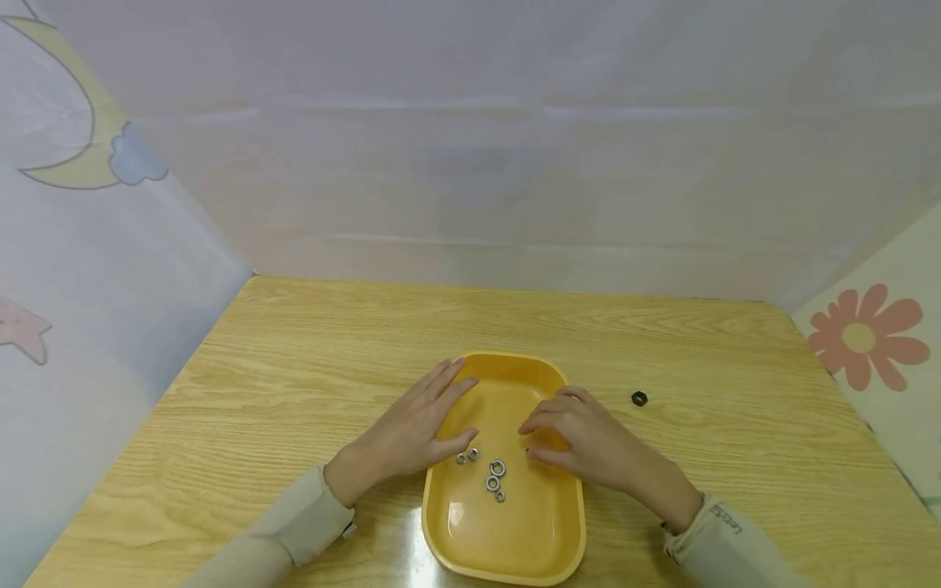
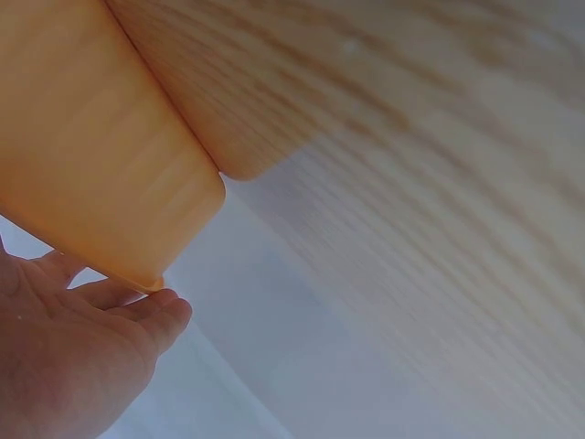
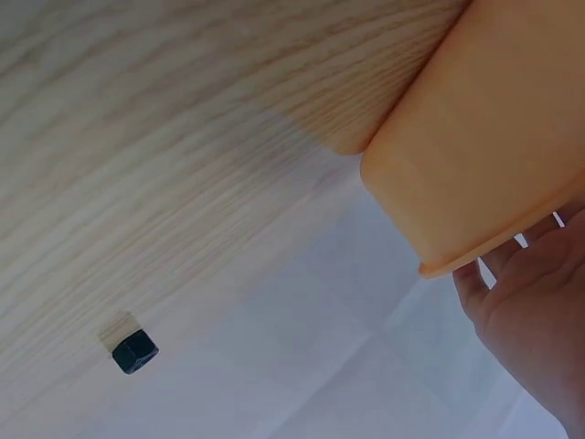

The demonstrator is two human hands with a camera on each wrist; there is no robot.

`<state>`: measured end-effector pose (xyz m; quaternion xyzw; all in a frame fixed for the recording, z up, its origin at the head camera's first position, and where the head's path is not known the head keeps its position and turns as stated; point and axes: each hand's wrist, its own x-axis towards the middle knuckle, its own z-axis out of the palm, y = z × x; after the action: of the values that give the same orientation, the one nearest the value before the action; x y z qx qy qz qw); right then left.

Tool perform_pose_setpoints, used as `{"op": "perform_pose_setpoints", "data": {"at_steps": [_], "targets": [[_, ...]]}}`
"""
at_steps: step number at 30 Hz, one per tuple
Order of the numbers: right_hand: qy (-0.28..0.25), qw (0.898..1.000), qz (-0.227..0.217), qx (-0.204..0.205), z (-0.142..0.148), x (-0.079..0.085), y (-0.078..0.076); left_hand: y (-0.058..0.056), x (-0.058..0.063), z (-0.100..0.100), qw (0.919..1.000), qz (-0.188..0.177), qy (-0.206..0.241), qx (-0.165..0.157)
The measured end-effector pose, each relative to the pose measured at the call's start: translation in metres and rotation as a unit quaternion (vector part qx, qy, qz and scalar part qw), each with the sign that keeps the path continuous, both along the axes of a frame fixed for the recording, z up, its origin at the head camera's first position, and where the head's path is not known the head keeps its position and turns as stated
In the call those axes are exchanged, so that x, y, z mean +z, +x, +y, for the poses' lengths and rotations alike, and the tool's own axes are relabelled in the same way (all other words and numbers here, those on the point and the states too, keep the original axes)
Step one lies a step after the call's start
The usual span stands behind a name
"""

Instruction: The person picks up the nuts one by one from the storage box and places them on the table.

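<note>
A yellow plastic tray [image 1: 515, 539] sits on the table with several silver hex nuts [image 1: 497, 468] on its floor, left of its middle. Across the tray's left rim lies my left hand [image 1: 412, 425], its fingers extended and its thumb over the inside, near two small nuts [image 1: 473, 454]. My right hand [image 1: 581, 433] reaches over the right rim with fingers slightly bent and apart from the thumb. A tiny dark spot shows at that thumb's tip. Both wrist views show the tray's outer wall [image 2: 110, 137], with each hand at the rim.
A black hex nut [image 1: 639, 398] lies on the wooden table [image 1: 331, 343], to the right of the tray; the right wrist view shows it too. Pale printed cloth [image 1: 470, 163] hangs behind the table and along both sides.
</note>
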<state>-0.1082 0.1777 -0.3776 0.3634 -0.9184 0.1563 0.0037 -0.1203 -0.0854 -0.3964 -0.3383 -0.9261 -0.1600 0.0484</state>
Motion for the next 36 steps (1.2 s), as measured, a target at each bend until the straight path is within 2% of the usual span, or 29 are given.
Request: {"op": "perform_pose_setpoints", "data": {"at_steps": [13,23,36], "targets": [[0.031,0.998,-0.045,-0.011,-0.007,0.0,0.0,0.0,-0.001,0.0,1.0,0.0,0.002,-0.002],[0.044,0.998,-0.044,-0.022,-0.01,-0.001,0.0,0.0,0.0,0.0,1.0,0.003,0.009,-0.001],[0.054,0.998,-0.006,-0.037,-0.017,-0.001,0.002,-0.001,0.0,0.0,1.0,-0.004,0.005,-0.002]]}}
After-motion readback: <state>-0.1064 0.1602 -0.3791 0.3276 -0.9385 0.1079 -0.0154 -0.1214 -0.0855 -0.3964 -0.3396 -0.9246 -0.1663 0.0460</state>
